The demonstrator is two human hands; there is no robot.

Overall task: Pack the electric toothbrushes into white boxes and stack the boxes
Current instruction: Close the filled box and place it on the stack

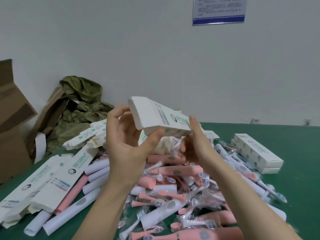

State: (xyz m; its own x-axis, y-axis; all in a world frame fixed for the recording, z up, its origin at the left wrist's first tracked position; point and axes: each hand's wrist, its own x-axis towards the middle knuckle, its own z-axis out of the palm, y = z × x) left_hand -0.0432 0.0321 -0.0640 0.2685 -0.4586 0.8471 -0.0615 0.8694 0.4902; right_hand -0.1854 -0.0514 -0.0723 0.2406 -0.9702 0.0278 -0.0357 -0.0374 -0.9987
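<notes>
I hold a white toothbrush box (152, 116) up over the table, tilted, its far end closed. My left hand (128, 135) grips its near left end, thumb under the box and fingers behind it. My right hand (197, 141) holds the right end, fingers blurred beneath it. Below lies a heap of pink and white electric toothbrushes (173, 184) and bagged brush heads. Flat white boxes (52, 184) lie at the left. A stack of closed white boxes (256, 151) stands at the right on the green table (301, 170).
A brown cardboard carton (12, 129) stands at the far left edge. Crumpled olive-green wrapping (81, 104) lies against the grey wall behind more flat boxes (90, 134). Bare green table surface shows at the far right.
</notes>
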